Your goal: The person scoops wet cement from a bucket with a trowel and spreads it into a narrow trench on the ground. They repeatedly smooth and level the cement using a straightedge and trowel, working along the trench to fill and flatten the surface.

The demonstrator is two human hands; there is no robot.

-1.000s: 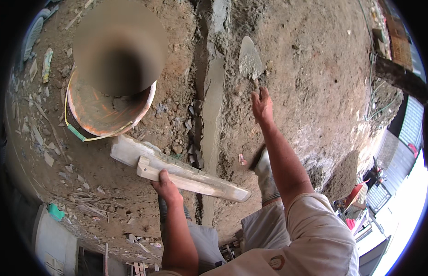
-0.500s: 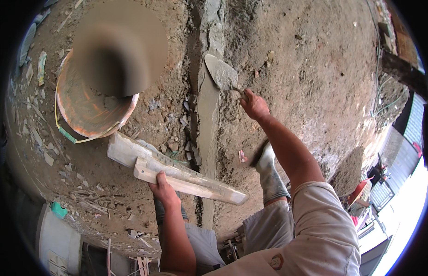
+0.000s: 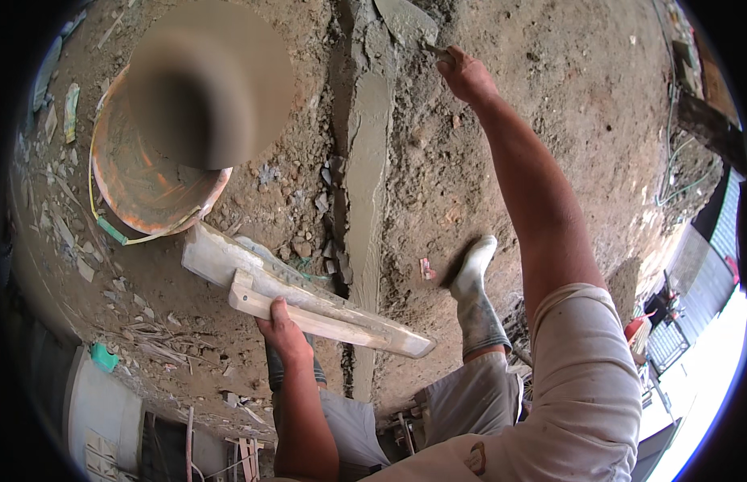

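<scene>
My left hand grips the handle of a long, mortar-smeared wooden float, held slanting across a narrow strip of wet grey mortar. My right hand is closed on the handle of a trowel, whose mortar-coated blade is at the far end of the strip, near the top edge of the view. Left of the strip stands a stained bucket with a green-gripped wire handle, partly hidden by a blurred round patch.
Rough dirt with rubble surrounds the strip. My white rubber boot stands to its right. A green plastic piece lies at the lower left. A dark beam, wires and stacked clutter are at the right, beside grey sheeting.
My right hand and the trowel came leftward from the dirt onto the mortar, then moved up to the strip's far end. My left hand and the float shifted slightly leftward.
</scene>
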